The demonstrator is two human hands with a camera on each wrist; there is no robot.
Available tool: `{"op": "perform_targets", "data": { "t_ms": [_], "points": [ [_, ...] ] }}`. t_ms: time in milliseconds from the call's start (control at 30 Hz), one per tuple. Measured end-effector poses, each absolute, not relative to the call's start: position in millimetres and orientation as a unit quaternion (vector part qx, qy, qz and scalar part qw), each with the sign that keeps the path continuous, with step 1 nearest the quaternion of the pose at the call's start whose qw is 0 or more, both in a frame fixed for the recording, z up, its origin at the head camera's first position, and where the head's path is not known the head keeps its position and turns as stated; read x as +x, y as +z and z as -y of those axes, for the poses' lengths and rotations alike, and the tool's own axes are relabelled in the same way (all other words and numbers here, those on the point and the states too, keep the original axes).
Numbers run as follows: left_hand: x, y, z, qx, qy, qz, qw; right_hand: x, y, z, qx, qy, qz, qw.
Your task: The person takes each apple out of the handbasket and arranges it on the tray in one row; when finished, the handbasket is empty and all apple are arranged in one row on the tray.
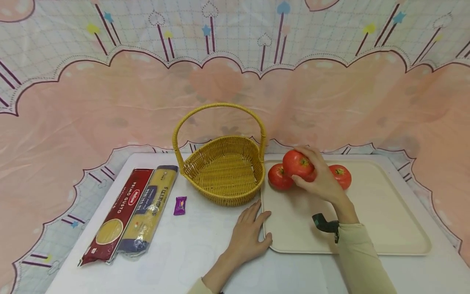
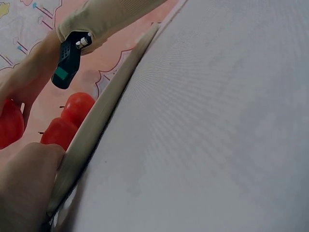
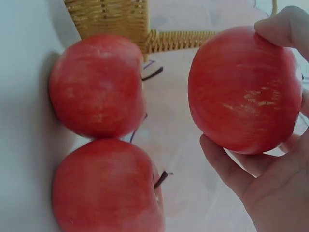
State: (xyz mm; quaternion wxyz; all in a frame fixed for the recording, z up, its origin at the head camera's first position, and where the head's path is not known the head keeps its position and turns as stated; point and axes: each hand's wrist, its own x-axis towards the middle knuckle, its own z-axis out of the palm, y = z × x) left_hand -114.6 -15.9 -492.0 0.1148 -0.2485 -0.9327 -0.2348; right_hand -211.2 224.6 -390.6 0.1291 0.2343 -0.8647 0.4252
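A red apple [image 1: 294, 163] is gripped between the thumb and fingers of my right hand [image 1: 323, 179], raised above the cream tray [image 1: 352, 228]. In the right wrist view the held apple [image 3: 244, 92] is clear of two others. On the tray, one apple [image 1: 280, 178] sits at the left, another [image 1: 312, 176] is mostly hidden behind the held one, and a third [image 1: 341, 175] lies right of my hand. My left hand [image 1: 247, 237] rests at the tray's left edge with fingers spread, fingertips over the rim.
A yellow wicker basket [image 1: 229, 196] with a tall handle stands left of the tray. Farther left lie a dark red spaghetti pack [image 1: 121, 208], a yellow-and-blue spaghetti pack [image 1: 152, 210] and a small purple wrapped sweet [image 1: 180, 206]. Patterned cloth [image 1: 330, 102] hangs behind the white table.
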Motion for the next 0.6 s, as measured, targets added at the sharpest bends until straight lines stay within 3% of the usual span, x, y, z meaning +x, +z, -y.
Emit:
{"op": "perform_targets", "data": {
  "t_ms": [600],
  "points": [
    [-116.1,-491.8,15.6,-0.281,-0.208,0.929,0.123,-215.1,-385.4,-255.1,0.184,0.435,0.869,0.146]
  ]
}}
